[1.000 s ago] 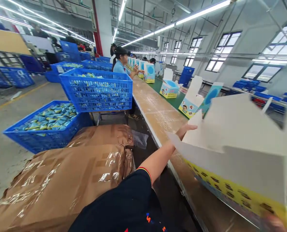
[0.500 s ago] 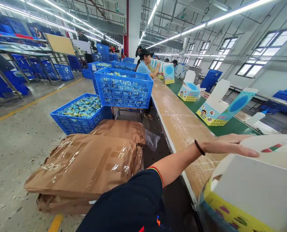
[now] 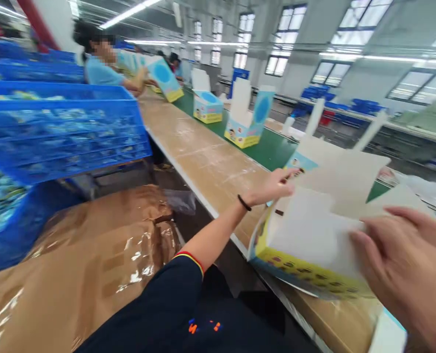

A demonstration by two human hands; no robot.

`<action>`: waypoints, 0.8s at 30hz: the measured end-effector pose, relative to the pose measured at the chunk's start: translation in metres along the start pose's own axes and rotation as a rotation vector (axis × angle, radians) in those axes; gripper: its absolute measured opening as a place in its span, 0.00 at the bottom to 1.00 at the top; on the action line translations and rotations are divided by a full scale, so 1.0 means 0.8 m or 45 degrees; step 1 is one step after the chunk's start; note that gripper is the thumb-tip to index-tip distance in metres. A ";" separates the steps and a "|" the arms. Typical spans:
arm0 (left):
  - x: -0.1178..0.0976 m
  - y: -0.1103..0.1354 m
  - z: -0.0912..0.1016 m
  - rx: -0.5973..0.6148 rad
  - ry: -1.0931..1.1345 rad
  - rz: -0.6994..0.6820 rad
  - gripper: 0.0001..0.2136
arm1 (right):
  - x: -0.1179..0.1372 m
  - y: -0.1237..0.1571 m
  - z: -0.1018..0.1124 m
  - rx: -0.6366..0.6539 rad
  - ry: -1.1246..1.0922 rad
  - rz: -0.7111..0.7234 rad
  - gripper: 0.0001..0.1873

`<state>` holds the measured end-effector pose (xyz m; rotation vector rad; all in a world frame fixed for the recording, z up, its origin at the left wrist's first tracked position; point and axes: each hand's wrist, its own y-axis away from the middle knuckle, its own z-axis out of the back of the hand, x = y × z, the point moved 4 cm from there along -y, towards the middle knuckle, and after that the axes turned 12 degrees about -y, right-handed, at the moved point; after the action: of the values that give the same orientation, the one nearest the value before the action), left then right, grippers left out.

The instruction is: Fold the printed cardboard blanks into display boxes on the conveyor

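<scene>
Box (image 3: 315,228): left hand (image 3: 277,186) pinching left edge; right hand (image 3: 405,260) half-curled at near flap (image 3: 309,240), hold unclear.

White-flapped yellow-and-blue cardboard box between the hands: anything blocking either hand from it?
Nothing visible: bare left hand at the left side of the box, bare right hand at its right.

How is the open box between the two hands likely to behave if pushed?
The box is probably light for its size, as its walls look like thin card. Its loose white flaps would likely bend easily. Its flat sides make rolling unlikely.
</scene>
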<state>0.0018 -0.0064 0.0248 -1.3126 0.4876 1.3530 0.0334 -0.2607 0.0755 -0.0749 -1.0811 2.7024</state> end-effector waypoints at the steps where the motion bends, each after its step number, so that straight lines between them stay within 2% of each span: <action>1: 0.000 0.001 0.001 0.011 -0.010 -0.021 0.16 | 0.002 0.000 -0.005 0.062 0.044 -0.024 0.24; 2: 0.001 0.003 0.002 0.026 -0.003 -0.032 0.19 | 0.001 0.000 -0.015 0.206 0.055 -0.069 0.26; 5: 0.001 0.013 0.001 0.059 0.089 -0.031 0.30 | -0.007 0.009 -0.050 0.774 -0.031 -0.262 0.26; 7: -0.002 0.022 -0.004 0.098 0.202 -0.056 0.38 | -0.003 0.013 -0.061 0.981 -0.068 -0.283 0.25; 11: -0.012 0.031 -0.021 0.210 0.503 -0.073 0.45 | 0.014 0.006 -0.064 1.032 -0.028 -0.219 0.25; 13: -0.010 0.026 -0.027 0.181 0.464 0.016 0.45 | 0.015 0.003 -0.068 1.033 -0.017 -0.270 0.25; 15: -0.005 0.016 -0.030 0.139 0.304 0.140 0.43 | 0.011 0.004 -0.074 1.013 -0.007 -0.296 0.23; 17: 0.000 0.006 -0.033 0.132 0.156 0.247 0.42 | 0.009 0.004 -0.076 0.940 0.014 -0.274 0.22; 19: 0.005 -0.003 -0.033 0.139 0.059 0.315 0.39 | 0.013 0.001 -0.066 0.742 0.036 -0.173 0.19; 21: 0.008 -0.009 -0.032 0.131 0.010 0.353 0.36 | 0.022 -0.005 -0.041 0.377 0.027 0.004 0.15; 24: 0.010 -0.010 -0.030 0.119 0.018 0.396 0.31 | 0.013 -0.004 0.014 -0.339 -0.041 0.189 0.11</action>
<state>0.0203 -0.0215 0.0140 -1.2043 0.7809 1.5553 0.0224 -0.2634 0.0863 -0.1630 -1.4945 2.6762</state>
